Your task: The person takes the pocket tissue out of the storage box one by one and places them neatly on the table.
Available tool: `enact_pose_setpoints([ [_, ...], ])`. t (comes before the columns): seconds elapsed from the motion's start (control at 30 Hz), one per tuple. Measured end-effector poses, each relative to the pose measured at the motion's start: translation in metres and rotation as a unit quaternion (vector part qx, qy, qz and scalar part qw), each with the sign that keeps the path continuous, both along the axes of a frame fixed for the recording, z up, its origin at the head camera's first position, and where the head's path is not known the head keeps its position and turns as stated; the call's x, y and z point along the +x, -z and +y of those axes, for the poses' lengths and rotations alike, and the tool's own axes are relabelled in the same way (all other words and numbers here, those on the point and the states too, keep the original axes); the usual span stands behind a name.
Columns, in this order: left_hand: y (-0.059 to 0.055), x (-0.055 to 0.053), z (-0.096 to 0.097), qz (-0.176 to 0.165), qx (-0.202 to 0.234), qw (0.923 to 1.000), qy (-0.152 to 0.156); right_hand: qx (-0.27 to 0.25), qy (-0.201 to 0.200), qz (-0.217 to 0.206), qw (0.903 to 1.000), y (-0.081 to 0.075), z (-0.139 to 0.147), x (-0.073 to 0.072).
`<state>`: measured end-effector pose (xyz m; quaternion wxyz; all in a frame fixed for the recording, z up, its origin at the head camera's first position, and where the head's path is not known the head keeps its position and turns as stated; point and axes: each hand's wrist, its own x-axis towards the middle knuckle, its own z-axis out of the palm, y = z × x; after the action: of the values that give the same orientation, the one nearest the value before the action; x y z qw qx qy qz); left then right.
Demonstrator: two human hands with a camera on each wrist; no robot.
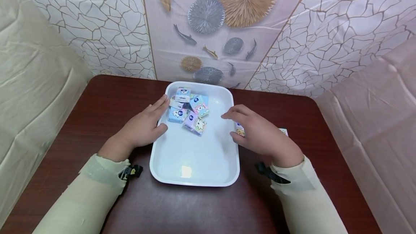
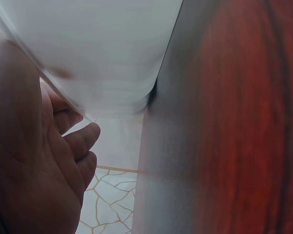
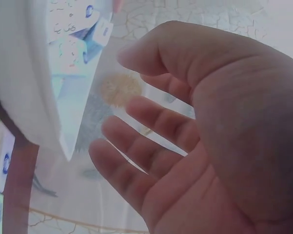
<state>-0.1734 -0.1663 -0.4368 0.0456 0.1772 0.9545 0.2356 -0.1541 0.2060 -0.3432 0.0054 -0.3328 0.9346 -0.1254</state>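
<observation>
A white rectangular tray [image 1: 209, 158] lies on the table with several small tissue packs [image 1: 195, 122] in pastel blue and purple grouped in its far left part. My left hand [image 1: 143, 125] rests along the tray's left rim, fingers stretched out and thumb reaching over the edge. The left wrist view has those fingers close against the tray's outer wall [image 2: 102, 63]. Over the right rim hovers my right hand [image 1: 260, 129], fingers and thumb spread apart with nothing between them. Beneath it, a purple pack [image 1: 239, 129] on the table beside the tray is partly hidden.
Another pack [image 1: 284, 131] peeks out from behind the right forearm on the dark red-brown table [image 1: 130, 205]. A patterned cloth [image 1: 117, 28] hangs behind the table's far edge, and pale cloth sides [image 1: 373, 111] flank it.
</observation>
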Motion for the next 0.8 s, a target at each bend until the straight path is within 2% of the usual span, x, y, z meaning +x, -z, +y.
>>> enact_pose_setpoints([
  [0.23,0.000,0.000,0.000,0.001,-0.002,1.0000,0.000,0.015,-0.022,-0.025,0.9994,-0.001,-0.016,-0.004],
  [0.47,0.002,-0.001,-0.001,0.002,0.001,1.0000,0.002,0.009,-0.044,-0.025,0.9987,0.000,-0.030,-0.008],
  [0.8,0.001,-0.001,-0.001,0.001,-0.004,1.0000,0.003,0.005,-0.036,-0.060,0.9976,0.007,-0.046,-0.018],
])
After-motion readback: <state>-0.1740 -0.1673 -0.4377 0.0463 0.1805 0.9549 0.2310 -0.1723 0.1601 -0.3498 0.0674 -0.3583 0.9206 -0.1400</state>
